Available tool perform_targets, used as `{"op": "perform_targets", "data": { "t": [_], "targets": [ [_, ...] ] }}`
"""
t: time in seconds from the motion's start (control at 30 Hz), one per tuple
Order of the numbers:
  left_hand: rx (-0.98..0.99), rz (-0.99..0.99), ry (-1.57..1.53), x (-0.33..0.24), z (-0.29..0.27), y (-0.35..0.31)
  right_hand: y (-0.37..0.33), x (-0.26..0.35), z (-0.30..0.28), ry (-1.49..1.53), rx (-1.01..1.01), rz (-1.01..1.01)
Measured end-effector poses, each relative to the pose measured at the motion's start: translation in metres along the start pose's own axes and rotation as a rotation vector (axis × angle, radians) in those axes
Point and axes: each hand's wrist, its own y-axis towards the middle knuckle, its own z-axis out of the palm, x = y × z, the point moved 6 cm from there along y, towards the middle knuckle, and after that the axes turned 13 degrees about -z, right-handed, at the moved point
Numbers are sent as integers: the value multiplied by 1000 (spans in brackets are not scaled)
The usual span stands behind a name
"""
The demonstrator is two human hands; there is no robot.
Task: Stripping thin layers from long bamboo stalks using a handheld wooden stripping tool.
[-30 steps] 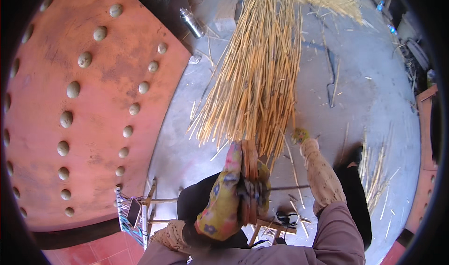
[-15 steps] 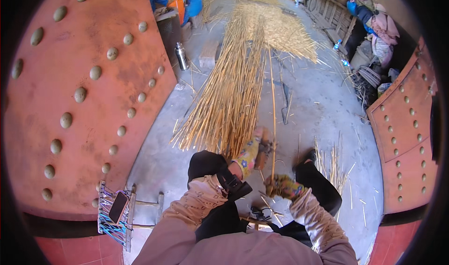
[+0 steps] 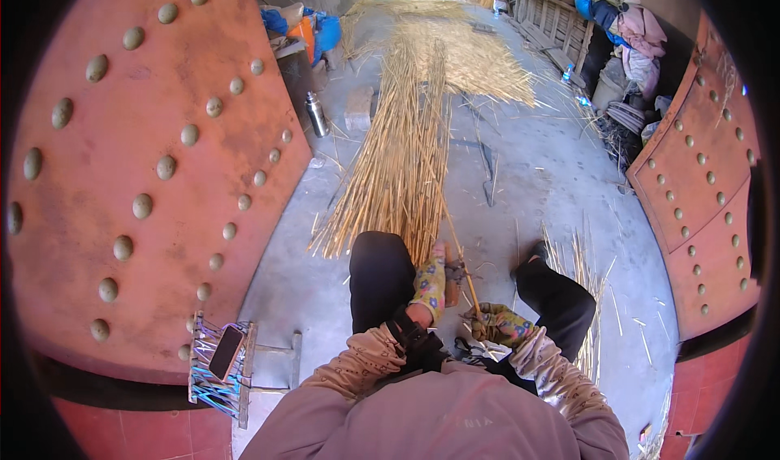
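My right hand (image 3: pixel 497 325), in a flowered glove, is closed around the lower end of a long tan reed stalk (image 3: pixel 452 220). The stalk slants up and left from it toward the bundle. My left hand (image 3: pixel 431 284), in a similar glove with bare fingertips, points forward with its fingers stretched out, between my knees. Just to its right is a small brown block-like piece (image 3: pixel 452 288), partly hidden; whether the hand touches it I cannot tell. A thick bundle of reed stalks (image 3: pixel 390 168) lies on the floor ahead, its near ends by my left knee.
Left and right stand orange studded door panels (image 3: pixel 179 176) (image 3: pixel 699 192). A low corded stool (image 3: pixel 219 387) bears a phone (image 3: pixel 227 353). A steel flask (image 3: pixel 316 115) and a pale block (image 3: pixel 358 107) stand left of the bundle. Stalk scraps (image 3: pixel 585 273) lie right; cloth heaps (image 3: pixel 638 30) farther back.
My view has shifted. The stalk in my right hand, nearly upright before, now leans to the left. Both hands remain close together between my knees.
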Motion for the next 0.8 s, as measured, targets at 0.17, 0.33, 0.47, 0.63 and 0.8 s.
{"op": "perform_targets", "data": {
  "t": [0.17, 0.33, 0.47, 0.63, 0.8],
  "targets": [
    [37, -242, 24, 16, -19, -7, -8, -31, 8, -147, 123, -26],
    [272, -285, 300, 22, 22, -59, -26, -28, 17, -561, 271, 157],
    [430, -324, 195, 60, 42, -52, 5, -18, -95, -149, -163, 116],
    [499, -191, 148, 60, 52, -56, 34, 101, 20, -315, -51, -386],
    [457, -270, 304, 25, 47, -76, 65, 196, 18, -34, -125, -808]
  ]
}}
